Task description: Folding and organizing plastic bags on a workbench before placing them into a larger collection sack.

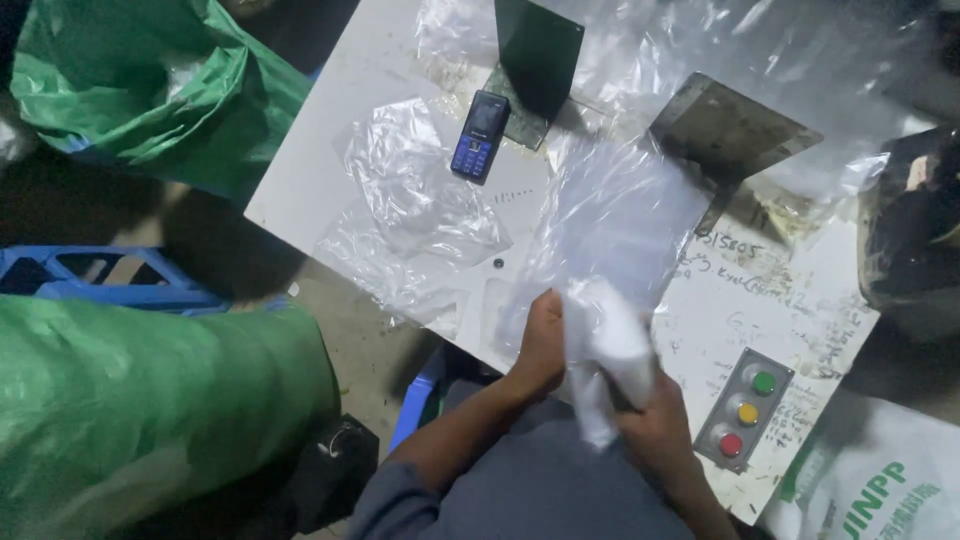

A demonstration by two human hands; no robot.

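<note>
My left hand [540, 345] and my right hand [655, 425] meet at the near edge of a white work table [310, 170]. Both grip a clear plastic bag [615, 215] that fans out over the table in front of them. Its lower end, blurred and whitish [605, 350], is bunched between the two hands. A second, crumpled clear bag [415, 190] lies flat on the table to the left, apart from my hands. A small blue keypad phone [479, 137] rests just beyond it.
A grey control box with green, yellow and red buttons [746, 410] sits at the table's near right corner. Two dark metal plates [728, 130] [538, 50] stand at the back. Green plastic sacks [150, 80] [150, 410] fill the left; a blue crate [100, 280] lies between them. A white printed sack [875, 480] is at lower right.
</note>
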